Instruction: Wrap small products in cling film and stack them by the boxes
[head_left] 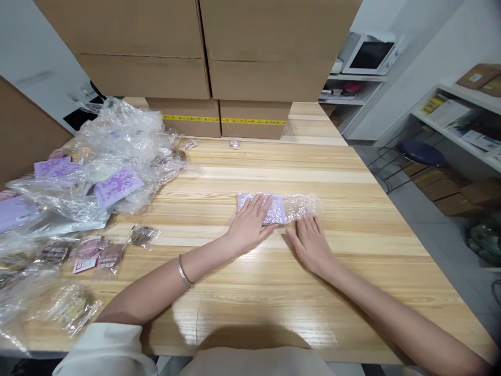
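In the head view, a purple card (278, 210) lies flat on the wooden table, covered by clear bubble wrap (301, 207) that extends past it to the right. My left hand (250, 222) rests on the wrapped card with its fingers stretched out, hiding part of it. At the near edge of the bubble wrap's right part lies my right hand (311, 241), fingers extended and thumb apart. Its fingertips touch or almost touch the wrap. Neither hand grasps anything.
Crumpled clear plastic (125, 130) with purple cards (118, 186) is heaped at the left. Small clear packets (144, 236) lie nearer me. Large cardboard boxes (250, 47) stand along the back. Two little items, one a pink packet (234, 143), sit before them. A stool (420, 152) stands off to the right.
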`<state>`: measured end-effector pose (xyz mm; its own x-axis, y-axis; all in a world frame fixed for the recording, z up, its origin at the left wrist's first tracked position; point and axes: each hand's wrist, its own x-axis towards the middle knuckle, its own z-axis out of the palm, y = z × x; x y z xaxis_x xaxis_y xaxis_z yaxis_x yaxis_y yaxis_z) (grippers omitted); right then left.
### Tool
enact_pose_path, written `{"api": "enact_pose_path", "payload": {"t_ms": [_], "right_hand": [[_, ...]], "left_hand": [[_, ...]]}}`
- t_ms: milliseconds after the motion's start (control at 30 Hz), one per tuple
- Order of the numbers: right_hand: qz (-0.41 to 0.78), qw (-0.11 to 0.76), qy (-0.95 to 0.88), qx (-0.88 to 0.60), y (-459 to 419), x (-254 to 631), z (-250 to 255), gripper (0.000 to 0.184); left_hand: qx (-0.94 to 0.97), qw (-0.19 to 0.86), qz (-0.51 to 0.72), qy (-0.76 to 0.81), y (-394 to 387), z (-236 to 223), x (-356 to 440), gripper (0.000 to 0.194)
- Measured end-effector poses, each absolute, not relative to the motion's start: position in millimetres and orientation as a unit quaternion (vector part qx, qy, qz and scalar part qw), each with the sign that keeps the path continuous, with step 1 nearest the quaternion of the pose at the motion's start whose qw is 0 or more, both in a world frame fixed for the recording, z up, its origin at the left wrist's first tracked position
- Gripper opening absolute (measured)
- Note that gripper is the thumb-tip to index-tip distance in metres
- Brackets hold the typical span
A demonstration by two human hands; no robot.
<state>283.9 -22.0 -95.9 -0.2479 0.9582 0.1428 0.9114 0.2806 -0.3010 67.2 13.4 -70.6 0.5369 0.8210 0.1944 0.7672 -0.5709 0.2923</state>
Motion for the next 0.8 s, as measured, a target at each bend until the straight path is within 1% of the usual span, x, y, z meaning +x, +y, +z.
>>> {"api": "enact_pose_path", "payload": {"t_ms": [100, 167, 267, 333, 467, 567, 600, 733, 800], "right_hand": [[0.165, 0.254, -0.764, -0.57, -14.2, 283.9, -88.3, 0.061], [0.228, 0.307, -0.743, -0.549, -9.5, 282.1, -84.9, 0.062], [0.291, 0.34, -0.736, -0.508, -2.8, 274.6, -84.4, 0.066], [0.298, 0.344, -0.751, -0.477, 0.9, 267.5, -86.2, 0.068], [0.27, 0.328, -0.789, -0.443, 5.9, 255.6, -91.1, 0.073], [0.231, 0.308, -0.822, -0.419, 8.0, 251.9, -92.8, 0.073], [0.218, 0.303, -0.83, -0.414, 8.5, 251.5, -92.9, 0.074], [0.18, 0.277, -0.838, -0.434, 9.9, 252.4, -92.4, 0.081], [0.159, 0.253, -0.851, -0.431, 10.7, 253.0, -91.6, 0.081]], "left_hand": [[0.879, 0.07, 0.141, 0.449, 11.7, -71.8, 67.5, 0.069], [0.882, 0.06, 0.131, 0.449, 10.3, -72.3, 68.1, 0.068], [0.882, 0.048, 0.127, 0.45, 9.4, -73.4, 69.2, 0.068], [0.883, 0.042, 0.13, 0.45, 9.5, -74.7, 69.4, 0.068], [0.886, 0.046, 0.13, 0.442, 10.7, -76.1, 68.5, 0.065], [0.887, 0.079, 0.134, 0.435, 12.6, -75.4, 67.2, 0.066], [0.884, 0.099, 0.143, 0.435, 13.6, -75.1, 66.7, 0.064], [0.825, 0.221, 0.248, 0.457, 18.8, -74.9, 63.6, 0.044], [0.772, 0.255, 0.327, 0.482, 21.3, -74.0, 61.2, 0.042]]}}
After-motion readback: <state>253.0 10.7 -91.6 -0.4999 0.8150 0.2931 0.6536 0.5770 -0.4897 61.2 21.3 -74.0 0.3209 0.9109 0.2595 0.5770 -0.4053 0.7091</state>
